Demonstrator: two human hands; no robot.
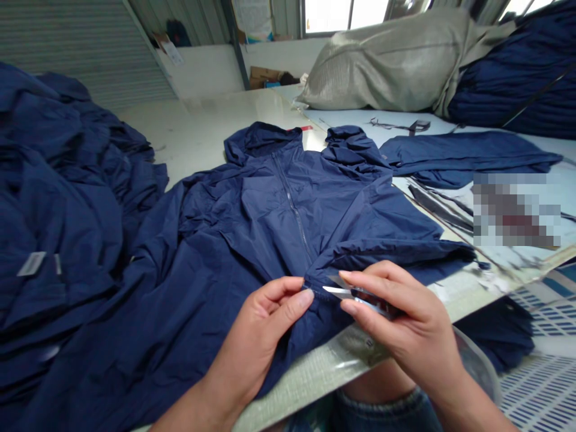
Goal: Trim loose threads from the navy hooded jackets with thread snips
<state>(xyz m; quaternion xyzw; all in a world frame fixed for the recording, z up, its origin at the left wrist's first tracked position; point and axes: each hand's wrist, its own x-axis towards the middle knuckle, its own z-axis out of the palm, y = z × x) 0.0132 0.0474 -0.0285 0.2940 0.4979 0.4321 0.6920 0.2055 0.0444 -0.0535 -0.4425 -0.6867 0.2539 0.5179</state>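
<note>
The jacket [270, 204] lies spread on the tabletop [310, 378], in the centre of the view. The left hand [265, 324], at half past six, has its grip clamped on the jacket's near edge, thumb and finger together. At four o'clock, the right hand [414, 318] is wrapped around the snips [366, 300], whose blades stand apart. I judge they could nick the jacket or the left hand if the pinched edge slips or the right hand squeezes carelessly. The palm hides the snips' back end. The pile [54, 180] at nine o'clock is cut off; a pixelated patch [517, 210] covers something at three.
</note>
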